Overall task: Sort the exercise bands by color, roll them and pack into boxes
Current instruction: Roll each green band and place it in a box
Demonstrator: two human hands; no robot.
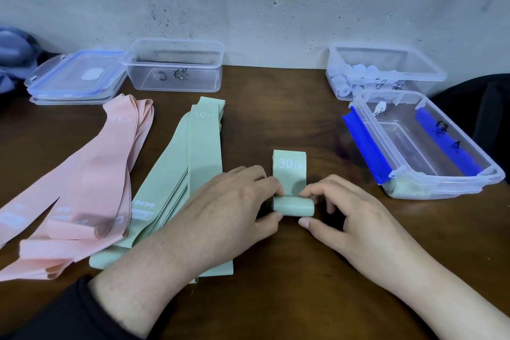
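Between green pile (190, 174) and box rim (367, 146), both hands (237, 201) (345, 210) pinching half-rolled band (293, 205)

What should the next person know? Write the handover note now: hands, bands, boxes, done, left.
Left hand and right hand: each has a grip on an end of the half-rolled green band; its 30 LB tail lies flat on the table.
Flat green pile and pink pile wait at left.
Done: pale rolls in the far right box.
Near right box: contents unclear. Far left box looks empty.
Left: finish this roll, box it, then roll the rest.
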